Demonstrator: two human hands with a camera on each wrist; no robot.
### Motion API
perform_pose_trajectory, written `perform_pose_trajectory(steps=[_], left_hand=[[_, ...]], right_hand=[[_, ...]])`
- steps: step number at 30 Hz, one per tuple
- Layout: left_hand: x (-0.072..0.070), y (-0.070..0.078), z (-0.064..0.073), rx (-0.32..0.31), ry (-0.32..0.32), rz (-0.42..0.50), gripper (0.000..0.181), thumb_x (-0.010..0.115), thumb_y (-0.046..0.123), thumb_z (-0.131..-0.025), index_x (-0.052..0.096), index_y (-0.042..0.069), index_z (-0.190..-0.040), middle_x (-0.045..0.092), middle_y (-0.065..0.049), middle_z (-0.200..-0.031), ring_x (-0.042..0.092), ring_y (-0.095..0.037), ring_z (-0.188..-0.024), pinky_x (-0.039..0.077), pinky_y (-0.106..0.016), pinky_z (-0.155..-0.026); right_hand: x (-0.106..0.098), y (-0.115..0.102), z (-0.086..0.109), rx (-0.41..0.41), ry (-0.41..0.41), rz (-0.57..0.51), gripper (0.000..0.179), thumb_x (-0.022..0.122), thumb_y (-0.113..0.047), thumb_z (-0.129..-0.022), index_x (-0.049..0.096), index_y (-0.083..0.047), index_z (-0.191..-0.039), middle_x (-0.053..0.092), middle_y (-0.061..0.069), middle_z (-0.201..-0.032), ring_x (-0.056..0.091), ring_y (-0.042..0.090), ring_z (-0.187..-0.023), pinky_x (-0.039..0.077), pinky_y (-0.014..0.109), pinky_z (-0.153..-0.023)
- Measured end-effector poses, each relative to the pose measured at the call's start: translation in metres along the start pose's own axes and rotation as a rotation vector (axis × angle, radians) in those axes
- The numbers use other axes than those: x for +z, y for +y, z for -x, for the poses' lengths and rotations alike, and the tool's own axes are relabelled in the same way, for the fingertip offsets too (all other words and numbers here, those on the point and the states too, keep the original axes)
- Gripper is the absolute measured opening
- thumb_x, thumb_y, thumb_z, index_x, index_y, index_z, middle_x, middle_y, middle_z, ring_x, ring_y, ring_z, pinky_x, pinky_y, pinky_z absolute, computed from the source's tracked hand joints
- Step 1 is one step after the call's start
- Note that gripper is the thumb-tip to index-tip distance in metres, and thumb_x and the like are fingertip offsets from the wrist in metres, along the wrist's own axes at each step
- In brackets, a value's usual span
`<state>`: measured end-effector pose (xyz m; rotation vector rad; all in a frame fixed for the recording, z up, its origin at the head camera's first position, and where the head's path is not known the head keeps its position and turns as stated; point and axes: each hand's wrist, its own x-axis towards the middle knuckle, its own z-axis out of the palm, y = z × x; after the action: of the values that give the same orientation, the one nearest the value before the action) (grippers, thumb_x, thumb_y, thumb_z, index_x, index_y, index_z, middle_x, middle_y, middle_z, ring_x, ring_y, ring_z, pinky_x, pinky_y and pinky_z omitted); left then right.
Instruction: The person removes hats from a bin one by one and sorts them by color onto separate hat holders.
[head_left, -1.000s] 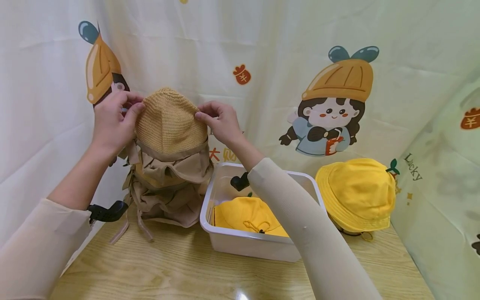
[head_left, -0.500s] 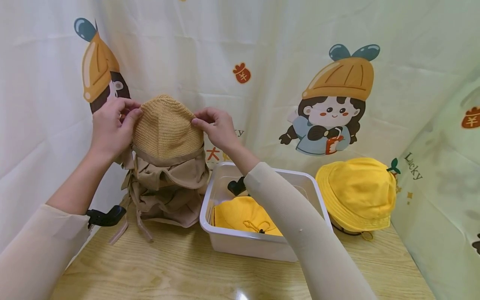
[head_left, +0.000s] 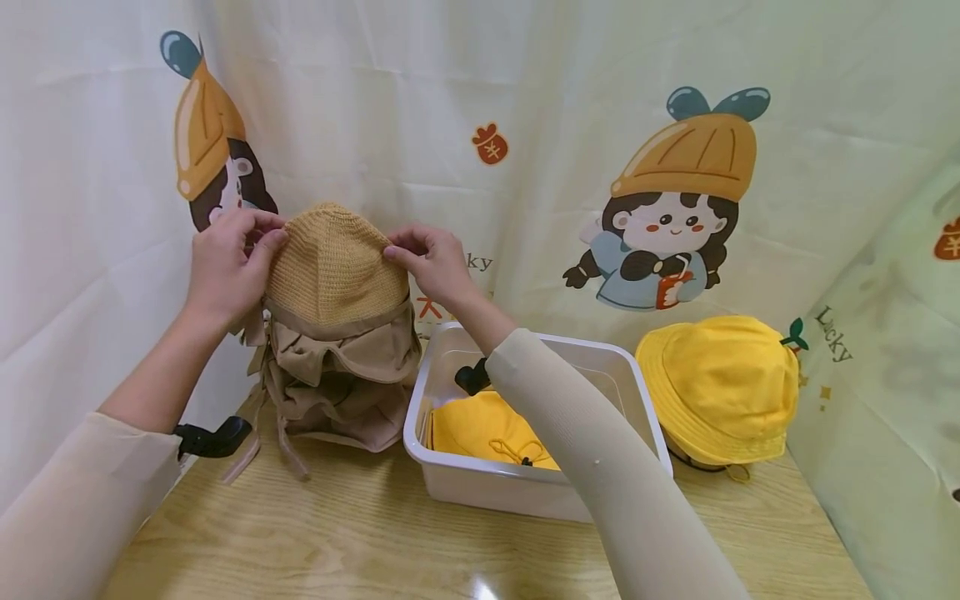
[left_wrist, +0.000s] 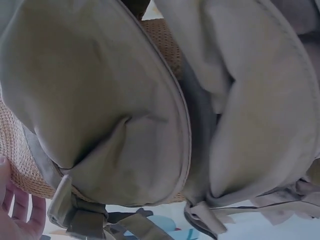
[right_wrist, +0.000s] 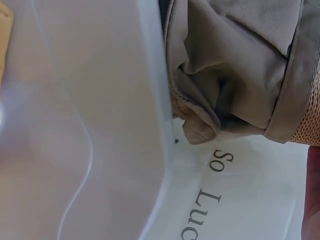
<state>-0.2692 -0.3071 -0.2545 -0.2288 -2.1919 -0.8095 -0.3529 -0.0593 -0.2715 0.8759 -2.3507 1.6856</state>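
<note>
A sun hat (head_left: 333, 267) with a woven straw crown and a drooping beige cloth brim sits at the top of a stack on the left. My left hand (head_left: 231, 271) pinches its crown on the left side, and my right hand (head_left: 437, 265) pinches the right side. Beneath it is another beige hat (head_left: 348, 412) with a wrinkled brim and hanging straps. In the left wrist view, two cloth brims (left_wrist: 100, 100) lie one behind the other, and part of my left hand (left_wrist: 20, 212) shows at the straw. The right wrist view shows the brim (right_wrist: 235, 65) close to the tub.
A white plastic tub (head_left: 510, 492) holding a yellow hat (head_left: 472, 425) stands in the middle of the wooden table (head_left: 322, 542). Right of it another yellow hat (head_left: 723, 387) with a green sprout rests on a stand mostly hidden below. A printed curtain (head_left: 540, 50) hangs behind.
Both hands and the straw-crowned sun hat have come down slightly onto the hat beneath. The pinch on the crown stays the same. The tub and yellow hats have not moved.
</note>
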Motion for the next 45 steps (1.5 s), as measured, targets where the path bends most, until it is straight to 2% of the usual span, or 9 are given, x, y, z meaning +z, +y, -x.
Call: perform_pose_trajectory(steps=[8, 21, 28, 31, 33, 35, 37, 40, 45], left_hand=[[0.008, -0.004, 0.007, 0.027, -0.017, -0.002, 0.018, 0.060, 0.010, -0.099, 0.069, -0.004, -0.106, 0.064, -0.018, -0.093, 0.043, 0.001, -0.079, 0.034, -0.018, -0.067], [0.008, -0.011, 0.017, 0.031, -0.011, -0.019, 0.017, 0.061, 0.008, -0.098, 0.069, -0.006, -0.104, 0.063, -0.019, -0.090, 0.042, -0.001, -0.076, 0.034, -0.020, -0.068], [0.009, -0.014, 0.023, 0.022, -0.032, -0.025, 0.020, 0.060, 0.012, -0.099, 0.068, -0.005, -0.108, 0.063, -0.019, -0.094, 0.047, -0.008, -0.080, 0.036, -0.010, -0.069], [0.011, -0.014, 0.021, 0.059, -0.049, 0.005, 0.029, 0.060, 0.022, -0.099, 0.066, -0.002, -0.114, 0.061, -0.020, -0.105, 0.052, -0.023, -0.090, 0.039, -0.021, -0.081], [0.014, -0.013, 0.019, 0.109, -0.093, 0.007, 0.045, 0.062, 0.035, -0.096, 0.061, 0.004, -0.127, 0.057, -0.021, -0.124, 0.052, -0.033, -0.108, 0.039, -0.039, -0.097], [0.017, -0.012, 0.017, 0.165, -0.169, -0.022, 0.065, 0.065, 0.049, -0.090, 0.051, 0.013, -0.143, 0.045, -0.020, -0.145, 0.043, -0.040, -0.129, 0.032, -0.058, -0.105], [0.022, -0.012, 0.015, 0.217, -0.257, -0.080, 0.082, 0.068, 0.058, -0.085, 0.037, 0.026, -0.154, 0.029, -0.015, -0.160, 0.031, -0.043, -0.142, 0.028, -0.070, -0.107], [0.027, -0.013, 0.016, 0.278, -0.348, -0.160, 0.099, 0.075, 0.058, -0.079, 0.021, 0.035, -0.159, 0.016, -0.009, -0.167, 0.024, -0.045, -0.147, 0.032, -0.075, -0.102], [0.028, -0.020, 0.021, 0.318, -0.341, -0.191, 0.107, 0.080, 0.055, -0.073, 0.020, 0.035, -0.160, 0.016, -0.011, -0.166, 0.026, -0.044, -0.146, 0.033, -0.072, -0.104]], right_hand=[[0.002, 0.008, 0.005, 0.000, -0.026, 0.029, 0.016, 0.072, -0.018, -0.092, 0.075, -0.009, -0.105, 0.075, 0.002, -0.096, 0.066, 0.010, -0.085, 0.054, 0.022, -0.074], [0.007, 0.010, 0.009, 0.019, -0.073, 0.059, 0.018, 0.070, -0.023, -0.093, 0.074, -0.010, -0.105, 0.073, 0.001, -0.095, 0.065, 0.011, -0.083, 0.053, 0.021, -0.072], [0.011, 0.012, 0.011, 0.028, -0.076, 0.057, 0.020, 0.071, -0.024, -0.093, 0.073, -0.010, -0.107, 0.073, 0.002, -0.096, 0.064, 0.011, -0.084, 0.053, 0.021, -0.073], [0.013, 0.009, 0.011, 0.022, -0.073, 0.021, 0.028, 0.069, -0.029, -0.095, 0.069, -0.015, -0.119, 0.071, 0.002, -0.110, 0.066, 0.013, -0.096, 0.055, 0.025, -0.082], [0.015, 0.006, 0.010, -0.004, -0.093, 0.011, 0.041, 0.067, -0.036, -0.096, 0.061, -0.023, -0.134, 0.065, 0.001, -0.127, 0.062, 0.015, -0.112, 0.052, 0.029, -0.093], [0.019, 0.002, 0.009, -0.061, -0.138, 0.055, 0.055, 0.063, -0.043, -0.096, 0.046, -0.033, -0.148, 0.052, -0.003, -0.147, 0.052, 0.014, -0.130, 0.045, 0.033, -0.105], [0.024, -0.002, 0.009, -0.131, -0.189, 0.131, 0.066, 0.060, -0.047, -0.097, 0.031, -0.039, -0.156, 0.037, -0.008, -0.158, 0.039, 0.011, -0.141, 0.038, 0.034, -0.112], [0.032, -0.007, 0.010, -0.209, -0.228, 0.283, 0.073, 0.055, -0.051, -0.098, 0.018, -0.038, -0.159, 0.022, -0.012, -0.164, 0.023, 0.004, -0.148, 0.031, 0.034, -0.117], [0.041, -0.006, 0.014, -0.230, -0.244, 0.421, 0.071, 0.048, -0.053, -0.101, 0.015, -0.033, -0.161, 0.012, -0.011, -0.167, 0.019, 0.009, -0.150, 0.030, 0.038, -0.118]])
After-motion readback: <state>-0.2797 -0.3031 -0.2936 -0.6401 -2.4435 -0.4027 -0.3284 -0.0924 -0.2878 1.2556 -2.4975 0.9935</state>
